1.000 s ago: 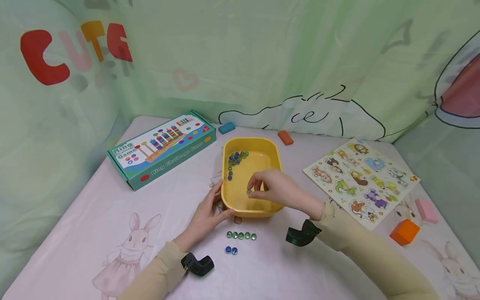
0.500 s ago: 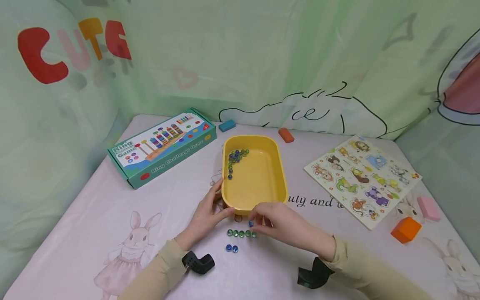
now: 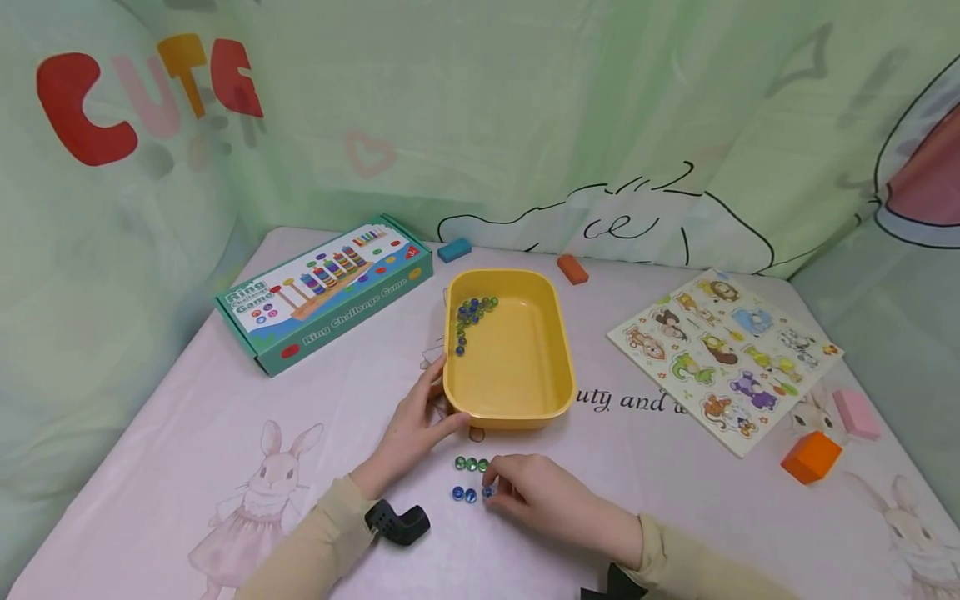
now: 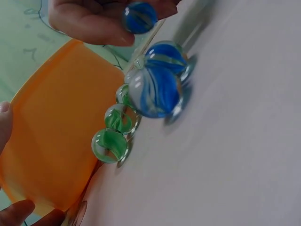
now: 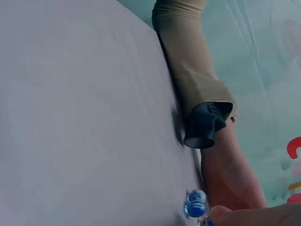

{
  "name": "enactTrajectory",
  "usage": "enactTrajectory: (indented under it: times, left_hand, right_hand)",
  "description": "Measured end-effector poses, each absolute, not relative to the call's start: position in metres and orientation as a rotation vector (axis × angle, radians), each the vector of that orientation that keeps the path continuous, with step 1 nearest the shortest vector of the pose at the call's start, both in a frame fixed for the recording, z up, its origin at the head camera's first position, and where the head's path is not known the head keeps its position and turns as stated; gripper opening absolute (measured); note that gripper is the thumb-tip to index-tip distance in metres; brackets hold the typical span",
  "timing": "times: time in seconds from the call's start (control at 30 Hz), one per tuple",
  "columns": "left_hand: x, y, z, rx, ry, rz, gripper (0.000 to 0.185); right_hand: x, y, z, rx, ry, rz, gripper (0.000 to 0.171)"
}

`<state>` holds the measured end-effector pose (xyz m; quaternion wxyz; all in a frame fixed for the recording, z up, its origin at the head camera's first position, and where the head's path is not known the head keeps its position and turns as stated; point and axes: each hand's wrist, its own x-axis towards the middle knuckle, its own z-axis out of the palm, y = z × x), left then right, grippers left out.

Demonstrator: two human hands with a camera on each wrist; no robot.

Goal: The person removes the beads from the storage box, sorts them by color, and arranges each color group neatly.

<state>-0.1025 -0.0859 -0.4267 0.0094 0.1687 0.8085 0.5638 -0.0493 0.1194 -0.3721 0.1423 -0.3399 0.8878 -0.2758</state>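
Right hand [image 3: 551, 504] pinches blue marble [image 3: 488, 492]; blue pair [image 3: 468, 496] just beside it at 9 o'clock, row axis 9–3. Left hand [image 3: 408, 429], farther, at 10 o'clock, grips yellow tray [image 3: 521, 358].

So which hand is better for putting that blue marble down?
Probably the right hand: it pinches the blue marble near two more blue marbles, while the left hand holds the yellow tub.
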Motion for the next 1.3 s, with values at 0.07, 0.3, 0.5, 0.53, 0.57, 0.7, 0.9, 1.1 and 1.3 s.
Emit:
enactTrajectory:
  times: [0.07,0.3,0.5,0.53,0.57,0.7,0.9,1.1,1.3]
  left_hand:
    - [-0.103,-0.086,-0.427,0.52,2.518,1.763,0.084]
    - [-0.103,-0.085,-0.427,0.504,2.52,1.763,0.085]
    - [-0.104,-0.085,-0.428,0.498,2.526,1.752,0.085]
    - [-0.104,-0.085,-0.428,0.494,2.528,1.75,0.085]
    - [-0.104,-0.085,-0.428,0.491,2.53,1.746,0.085]
    - [-0.104,-0.085,-0.427,0.487,2.535,1.74,0.085]
    - [-0.104,-0.085,-0.428,0.501,2.528,1.747,0.085]
    - [-0.104,-0.086,-0.429,0.509,2.54,1.739,0.085]
    - [-0.103,-0.086,-0.429,0.517,2.548,1.74,0.084]
  right_hand:
    - [-0.047,0.117,-0.375,-0.944,2.579,-0.801,0.008]
    - [-0.044,0.113,-0.382,-0.872,2.638,-0.759,0.01]
    - [-0.042,0.11,-0.385,-0.868,2.678,-0.709,0.011]
    - [-0.042,0.109,-0.385,-0.868,2.682,-0.702,0.011]
    - [-0.042,0.109,-0.385,-0.868,2.685,-0.697,0.011]
    - [-0.042,0.108,-0.385,-0.865,2.69,-0.684,0.012]
    - [-0.044,0.111,-0.381,-0.871,2.651,-0.716,0.013]
    - [-0.058,0.115,-0.358,-0.955,2.54,-0.737,0.012]
    - [-0.084,0.119,-0.329,-1.086,2.36,-0.755,0.005]
